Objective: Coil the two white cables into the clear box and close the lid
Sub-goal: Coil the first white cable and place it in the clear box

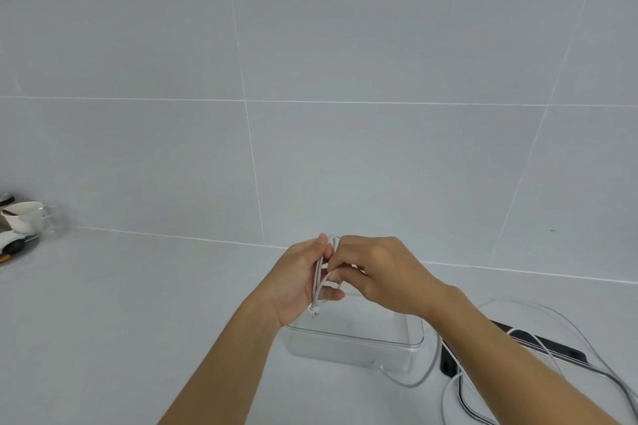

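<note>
A white cable [318, 281] is wound in loops around my left hand [300, 281], which holds the coil upright above the clear box [355, 343]; a white plug end hangs at the heel of the palm. My right hand [376, 272] pinches a strand of the same cable at the top of the coil. The box stands open on the white counter, seemingly with nothing inside. More white cable [559, 352] lies in loose loops to the right of the box, partly across a dark flat lid-like piece [538, 343]. My right forearm hides part of it.
A tiled wall rises behind the counter. At the far left edge stand a white bowl [20, 217], a clear glass [55, 222] and some utensils. The counter stretches white between them and the box.
</note>
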Available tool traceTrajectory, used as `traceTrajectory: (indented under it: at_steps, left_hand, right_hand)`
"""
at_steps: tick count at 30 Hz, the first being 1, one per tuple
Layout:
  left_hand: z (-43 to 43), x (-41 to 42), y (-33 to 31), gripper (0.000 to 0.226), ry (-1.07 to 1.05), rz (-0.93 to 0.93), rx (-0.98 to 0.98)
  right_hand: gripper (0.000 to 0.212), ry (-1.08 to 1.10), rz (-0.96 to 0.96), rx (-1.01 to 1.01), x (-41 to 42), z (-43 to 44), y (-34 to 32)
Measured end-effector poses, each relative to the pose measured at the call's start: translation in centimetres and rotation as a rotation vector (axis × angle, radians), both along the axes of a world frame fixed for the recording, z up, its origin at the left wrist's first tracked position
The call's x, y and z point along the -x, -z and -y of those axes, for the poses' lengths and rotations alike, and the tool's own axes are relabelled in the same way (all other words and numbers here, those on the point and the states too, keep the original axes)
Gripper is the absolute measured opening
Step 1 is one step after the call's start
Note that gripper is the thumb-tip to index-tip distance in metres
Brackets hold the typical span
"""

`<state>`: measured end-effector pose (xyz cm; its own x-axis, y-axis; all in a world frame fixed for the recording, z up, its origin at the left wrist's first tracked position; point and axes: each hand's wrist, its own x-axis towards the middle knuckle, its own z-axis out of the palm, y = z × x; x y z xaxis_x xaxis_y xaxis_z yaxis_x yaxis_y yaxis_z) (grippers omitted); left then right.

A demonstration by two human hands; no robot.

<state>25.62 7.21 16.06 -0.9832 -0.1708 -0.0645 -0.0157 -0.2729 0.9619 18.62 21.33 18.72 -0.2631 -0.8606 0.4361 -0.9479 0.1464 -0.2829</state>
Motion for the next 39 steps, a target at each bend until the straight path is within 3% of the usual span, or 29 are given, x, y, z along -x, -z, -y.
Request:
traceTrajectory:
  at_steps: [8, 14, 26, 36, 39]
  left_hand:
    - [-0.7, -0.2, -0.2, 0.039, 0.030, 0.059, 0.226]
    - [-0.4, -0.3, 0.2, 0.037, 0.063, 0.011, 0.101]
    - [1.2, -1.1, -0.1, 0.035, 0.121, -0.104, -0.240]
    - [3.0, -1.6, -1.6, 0.039, 0.086, -0.170, -0.328]
    - [3.4, -1.8, -2.0, 0.031, 0.091, -0.201, -0.340]
  right_hand:
    - [0.012, 0.082, 0.037, 0.090, 0.9, -0.2, 0.3]
    - [0.010, 0.089, 0.133, 0.152, 1.9, -0.1, 0.2]
    - [0.013, 0.229, 0.686, 0.388, 5.9, -2.8, -0.3]
    - [0.019, 0.461, 0.676, 0.518, 9.3, -5.0, 1.6]
    - [0.019, 0.542, 0.605, 0.499, 9.9, -5.3, 2.7]
